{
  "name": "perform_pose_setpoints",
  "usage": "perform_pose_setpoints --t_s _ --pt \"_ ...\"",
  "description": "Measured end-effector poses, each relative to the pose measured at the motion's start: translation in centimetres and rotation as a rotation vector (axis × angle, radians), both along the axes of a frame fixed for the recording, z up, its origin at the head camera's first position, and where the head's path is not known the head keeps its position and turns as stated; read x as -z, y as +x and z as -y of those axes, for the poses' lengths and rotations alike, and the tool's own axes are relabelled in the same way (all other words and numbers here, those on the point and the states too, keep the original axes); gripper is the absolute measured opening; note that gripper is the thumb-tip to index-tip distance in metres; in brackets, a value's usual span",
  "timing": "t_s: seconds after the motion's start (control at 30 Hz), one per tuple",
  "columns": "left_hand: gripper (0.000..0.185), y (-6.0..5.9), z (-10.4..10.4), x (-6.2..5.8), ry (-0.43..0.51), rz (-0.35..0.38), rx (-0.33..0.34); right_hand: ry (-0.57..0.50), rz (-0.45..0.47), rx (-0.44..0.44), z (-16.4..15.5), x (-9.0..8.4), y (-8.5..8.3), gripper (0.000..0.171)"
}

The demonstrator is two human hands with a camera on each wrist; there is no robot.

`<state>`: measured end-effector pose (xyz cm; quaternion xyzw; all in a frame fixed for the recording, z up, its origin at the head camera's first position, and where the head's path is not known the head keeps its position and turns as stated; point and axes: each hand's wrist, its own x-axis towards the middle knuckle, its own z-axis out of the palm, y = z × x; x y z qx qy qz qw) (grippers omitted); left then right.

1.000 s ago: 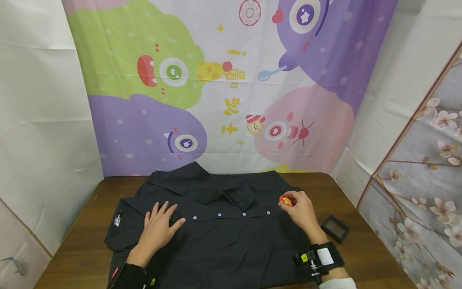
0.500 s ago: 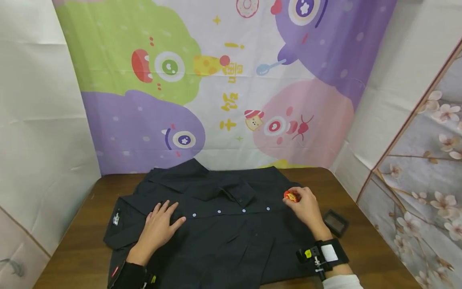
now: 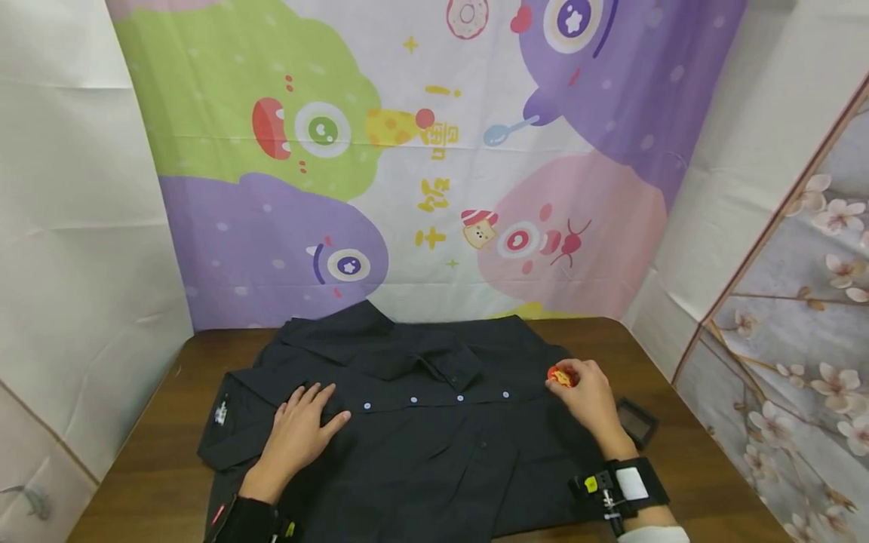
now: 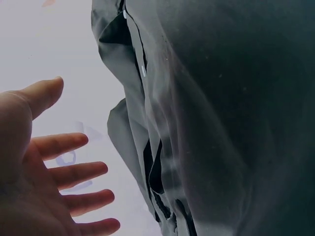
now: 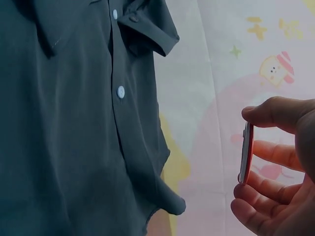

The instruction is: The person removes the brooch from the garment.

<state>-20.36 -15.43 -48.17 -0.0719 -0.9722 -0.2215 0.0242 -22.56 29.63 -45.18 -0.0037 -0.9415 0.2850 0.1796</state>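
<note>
A black button-up shirt [image 3: 414, 430] lies spread flat on a brown wooden table [image 3: 686, 467], its collar turned toward the cartoon-monster backdrop [image 3: 407, 158] and a row of pale buttons [image 3: 459, 397] running across its middle. The left hand [image 3: 297, 436] rests palm down on the shirt's left part, fingers straight and spread, fingertips just short of the button row; the left wrist view shows the same fingers stretched out and parted, with folds of dark cloth beside them. The right hand [image 3: 589, 396] sits at the shirt's right edge and pinches a small red-and-yellow badge [image 3: 560, 376] between thumb and fingertips — in the right wrist view the badge [image 5: 245, 153] appears edge-on, a thin red-rimmed disc held upright, clear of the fabric. Whether the badge touches the shirt in the head view cannot be told. The two hands are well apart, one on each side of the button row. A small dark box [image 3: 637, 422] lies on the bare table just right of the right hand, near the flower-printed panel [image 3: 801, 354]. Each wrist carries a dark strap — the right one [image 3: 621, 486] with a white patch.
</note>
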Motion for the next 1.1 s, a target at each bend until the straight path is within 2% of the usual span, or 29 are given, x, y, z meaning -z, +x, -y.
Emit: perform_pose_setpoints --t_s 0.3,0.63,1.1 --pt "0.061 0.2 0.0 0.0 -0.059 -0.021 -0.018 -0.021 0.026 0.027 -0.9 0.1 0.5 0.037" --pt "0.060 0.1 -0.1 0.0 -0.014 -0.025 -0.017 -0.020 -0.035 0.062 -1.3 0.2 0.7 0.036" --pt "0.059 0.2 -0.1 0.0 -0.023 -0.033 -0.008 -0.035 0.000 0.078 -2.3 0.4 1.0 0.036"
